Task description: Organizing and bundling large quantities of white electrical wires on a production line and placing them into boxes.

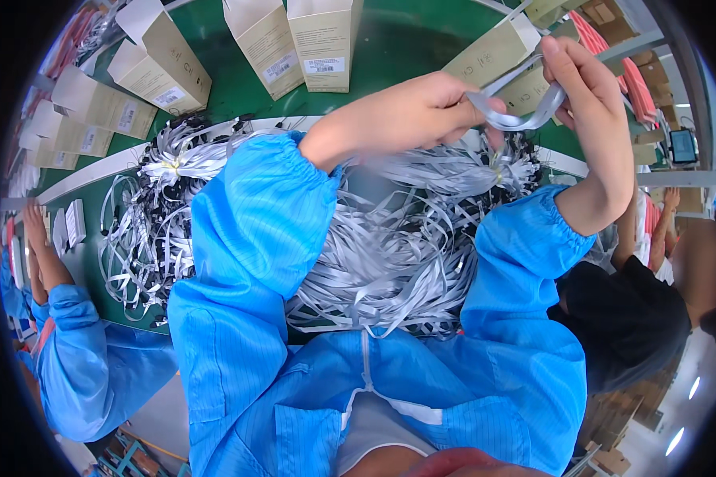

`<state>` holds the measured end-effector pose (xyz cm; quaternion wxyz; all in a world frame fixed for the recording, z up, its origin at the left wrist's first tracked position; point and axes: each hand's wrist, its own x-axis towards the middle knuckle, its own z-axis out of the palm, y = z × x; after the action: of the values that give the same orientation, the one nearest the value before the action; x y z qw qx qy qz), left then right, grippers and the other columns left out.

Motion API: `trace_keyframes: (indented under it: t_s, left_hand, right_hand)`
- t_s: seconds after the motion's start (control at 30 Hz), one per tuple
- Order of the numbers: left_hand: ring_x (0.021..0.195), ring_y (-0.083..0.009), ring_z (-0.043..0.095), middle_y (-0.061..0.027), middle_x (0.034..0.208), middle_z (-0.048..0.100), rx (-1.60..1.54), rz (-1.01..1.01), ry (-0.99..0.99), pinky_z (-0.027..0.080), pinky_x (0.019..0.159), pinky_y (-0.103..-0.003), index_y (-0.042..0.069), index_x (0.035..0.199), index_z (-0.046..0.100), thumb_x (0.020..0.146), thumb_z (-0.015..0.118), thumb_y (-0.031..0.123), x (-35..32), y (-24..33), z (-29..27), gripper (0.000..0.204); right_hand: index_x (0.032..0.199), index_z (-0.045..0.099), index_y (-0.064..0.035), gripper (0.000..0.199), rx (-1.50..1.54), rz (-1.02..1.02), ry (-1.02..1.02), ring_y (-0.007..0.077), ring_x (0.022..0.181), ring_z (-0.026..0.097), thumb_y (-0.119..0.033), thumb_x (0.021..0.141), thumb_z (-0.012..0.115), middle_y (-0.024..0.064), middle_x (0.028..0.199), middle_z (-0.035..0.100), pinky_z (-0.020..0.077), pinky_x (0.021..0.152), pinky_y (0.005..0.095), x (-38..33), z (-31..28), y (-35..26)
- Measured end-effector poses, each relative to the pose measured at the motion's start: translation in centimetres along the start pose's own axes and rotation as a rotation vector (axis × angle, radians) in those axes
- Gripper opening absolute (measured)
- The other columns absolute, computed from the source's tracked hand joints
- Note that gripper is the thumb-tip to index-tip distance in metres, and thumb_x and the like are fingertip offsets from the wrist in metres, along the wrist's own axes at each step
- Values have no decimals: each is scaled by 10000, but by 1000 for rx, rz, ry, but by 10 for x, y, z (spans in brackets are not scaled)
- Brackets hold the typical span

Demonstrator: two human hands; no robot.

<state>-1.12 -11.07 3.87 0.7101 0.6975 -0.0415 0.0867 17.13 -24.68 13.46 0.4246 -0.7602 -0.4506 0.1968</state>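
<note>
My left hand (410,115) is stretched across to the right over the green table, its fingers closed on a flat silver-grey strap (521,121). Farther right, my right hand (589,91) is raised and pinches the same strap, which hangs in a curved loop between the two hands. Below them a big heap of similar straps (390,270) lies spread in front of my body. Black ends show among the tied bundle (175,165) at the left and the bundle (493,171) under my hands.
Open-topped beige boxes stand along the far side, among them a box (324,48) at the middle and a box (163,67) at the left. A white strip (87,181) crosses the green tabletop (410,40). Co-workers sit at both sides, one in a blue sleeve (75,318).
</note>
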Motion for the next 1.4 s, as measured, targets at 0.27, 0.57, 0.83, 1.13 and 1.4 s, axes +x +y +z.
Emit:
trace_keyframes:
  t_s: [0.27, 0.57, 0.83, 1.13, 1.4]
  left_hand:
    - [520, -31, 418, 36, 708, 514, 398, -123, -8, 316, 486, -227, 78, 739, 561, 1059, 510, 411, -20, 28, -32, 465]
    - [1239, -342, 568, -200, 1145, 626, -603, 275, 418, 469, 1047, -451, -7, 975, 529, 1090, 408, 423, -22, 46, -33, 462]
    - [759, -185, 651, -88, 788, 612, -1386, 366, -193, 493, 660, -253, 49, 951, 503, 1058, 322, 592, -32, 37, -32, 583]
    - [580, -145, 543, -70, 663, 583, -558, -78, 353, 400, 548, -236, 55, 955, 558, 1062, 277, 609, -47, 44, -2, 631]
    - [601, -178, 553, -82, 663, 591, -309, -55, 627, 432, 571, -273, 36, 964, 590, 1064, 249, 614, -30, 56, 16, 679]
  right_hand:
    - [1006, 663, -22, 188, 125, -207, -119, 66, 669, 569, -209, 1007, 649, -13, 854, 610, 467, 633, 189, 6, 4, 3]
    - [1053, 669, 29, 166, 184, -589, 100, 115, 750, 657, -1, 902, 732, 49, 894, 695, 538, 756, 226, -19, 58, -33]
    - [932, 707, 72, 118, -90, -712, 3, 154, 835, 700, 17, 848, 769, 85, 890, 721, 551, 781, 245, -18, 101, -42]
    - [1155, 607, 70, 251, 243, -648, -20, 135, 957, 612, -71, 955, 665, 117, 1084, 661, 493, 851, 238, -34, 120, -39]
    - [992, 706, 82, 139, 28, -624, 270, 151, 905, 678, 17, 871, 726, 117, 959, 720, 544, 832, 253, -51, 103, -37]
